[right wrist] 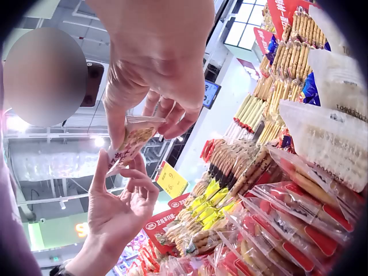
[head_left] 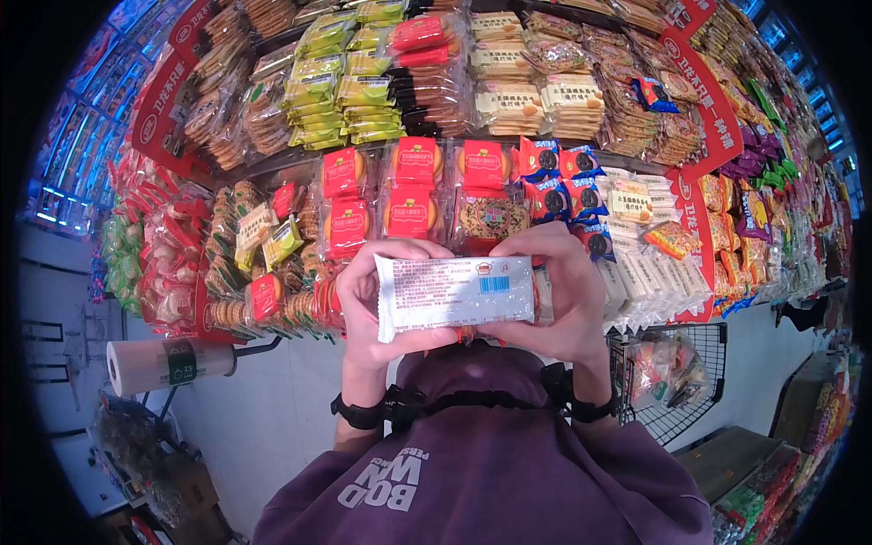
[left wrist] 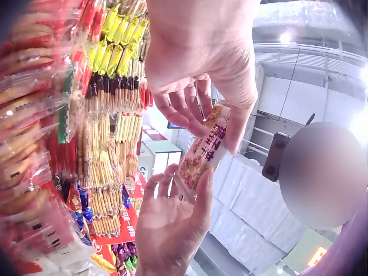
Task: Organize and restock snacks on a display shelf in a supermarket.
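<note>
A white snack packet [head_left: 454, 295] with small print and a blue barcode is held up flat in front of the chest. My left hand [head_left: 361, 295] grips its left end, thumb along the lower edge. The right hand [head_left: 577, 295] pinches the other end between thumb and fingers. In the left wrist view the packet's other side [left wrist: 202, 146] shows purple characters and a food picture. Both hands, the left [right wrist: 123, 201] below and the right [right wrist: 158, 63] above, hold it in the right wrist view. Crimped seals run along its ends.
Just beyond the hands stands a shelf display of packaged biscuits, among them red-labelled packs [head_left: 409, 213], blue packets [head_left: 545, 200] and white-wrapped rows [head_left: 627, 277]. A black wire basket [head_left: 668, 413] holding a clear bag is at right. A plastic-bag roll [head_left: 145, 365] is at left.
</note>
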Demonstrator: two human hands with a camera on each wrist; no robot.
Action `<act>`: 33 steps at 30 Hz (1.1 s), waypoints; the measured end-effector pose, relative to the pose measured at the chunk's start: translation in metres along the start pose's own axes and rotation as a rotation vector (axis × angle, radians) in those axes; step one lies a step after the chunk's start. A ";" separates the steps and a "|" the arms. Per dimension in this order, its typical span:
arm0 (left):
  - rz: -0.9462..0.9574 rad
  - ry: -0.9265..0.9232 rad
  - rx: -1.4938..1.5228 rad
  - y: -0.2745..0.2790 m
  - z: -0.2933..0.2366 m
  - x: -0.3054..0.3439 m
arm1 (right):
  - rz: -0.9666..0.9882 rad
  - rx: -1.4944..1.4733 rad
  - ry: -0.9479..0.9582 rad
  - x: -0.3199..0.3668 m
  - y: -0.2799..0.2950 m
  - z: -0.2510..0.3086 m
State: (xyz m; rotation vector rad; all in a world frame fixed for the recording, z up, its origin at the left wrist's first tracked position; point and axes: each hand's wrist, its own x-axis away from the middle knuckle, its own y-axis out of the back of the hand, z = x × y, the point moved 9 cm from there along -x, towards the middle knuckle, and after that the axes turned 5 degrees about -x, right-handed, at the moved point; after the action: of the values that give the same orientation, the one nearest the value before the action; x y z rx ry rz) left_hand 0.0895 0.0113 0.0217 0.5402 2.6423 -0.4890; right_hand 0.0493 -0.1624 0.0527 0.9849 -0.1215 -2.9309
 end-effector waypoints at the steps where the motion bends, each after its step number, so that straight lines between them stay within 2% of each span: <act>1: -0.006 0.008 0.006 0.000 0.000 0.000 | 0.031 0.009 0.008 0.000 -0.001 0.000; 3: 0.007 -0.002 0.018 -0.001 0.001 0.000 | 0.092 0.026 0.024 0.002 -0.003 -0.001; 6: 0.009 -0.002 0.033 -0.002 0.001 0.000 | 0.071 -0.032 0.026 0.004 -0.002 -0.003; 9: 0.025 0.029 -0.031 -0.005 0.001 -0.001 | -0.042 -0.090 0.009 0.003 0.003 -0.002; 13: 0.035 0.080 -0.064 -0.011 0.002 -0.003 | -0.013 -0.072 0.006 0.003 0.001 -0.001; 28: 0.070 -0.023 -0.050 -0.014 0.000 -0.002 | 0.004 -0.114 0.028 0.004 -0.005 0.002; 33: 0.044 0.074 -0.105 -0.015 0.001 -0.001 | -0.030 -0.166 0.033 0.005 -0.005 0.001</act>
State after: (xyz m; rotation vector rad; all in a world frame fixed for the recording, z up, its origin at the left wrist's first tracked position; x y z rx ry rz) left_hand 0.0842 -0.0028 0.0255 0.5923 2.7020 -0.3212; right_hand 0.0447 -0.1575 0.0499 1.0178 0.1367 -2.8916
